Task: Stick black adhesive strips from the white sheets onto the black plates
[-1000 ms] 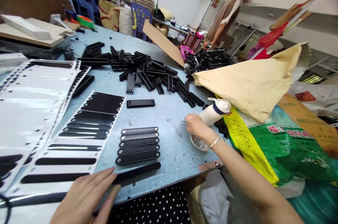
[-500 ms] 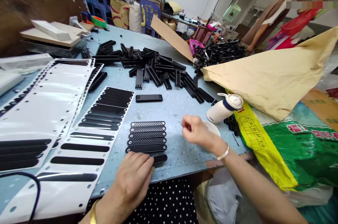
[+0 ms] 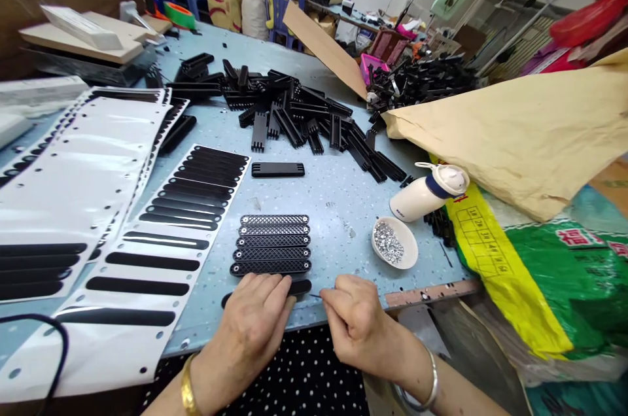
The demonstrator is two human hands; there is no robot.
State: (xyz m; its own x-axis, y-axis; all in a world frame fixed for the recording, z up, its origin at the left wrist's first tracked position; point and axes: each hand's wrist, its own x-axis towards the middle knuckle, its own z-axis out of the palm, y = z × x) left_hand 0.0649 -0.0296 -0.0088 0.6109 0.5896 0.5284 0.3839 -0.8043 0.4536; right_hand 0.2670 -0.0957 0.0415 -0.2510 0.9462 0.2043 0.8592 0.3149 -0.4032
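Observation:
My left hand (image 3: 258,311) lies over a flat black bar with rounded ends (image 3: 300,287), fingers together and holding it against the table near the front edge. Most of that bar is hidden under the hand. My right hand (image 3: 356,314) is closed in a pinch on a thin dark pointed tool (image 3: 315,295), whose tip points left at the bar's end. Just beyond my left hand, several black mesh-patterned bars (image 3: 272,241) lie in a neat stack of rows, with small silvery pieces at their ends. A white bowl (image 3: 409,252) of small metal parts stands to the right.
A heap of black slotted bars (image 3: 294,108) spreads across the back, with one single bar (image 3: 277,170) in front of it. Sheets of black strips (image 3: 142,261) lie left. At right are a white bottle (image 3: 426,193), brown paper (image 3: 515,135) and a green-yellow sack (image 3: 544,272).
My right hand has moved down and left from beside the bowl to the bar's right end, uncovering the bowl. My left hand stays on the bar. The view has shifted slightly.

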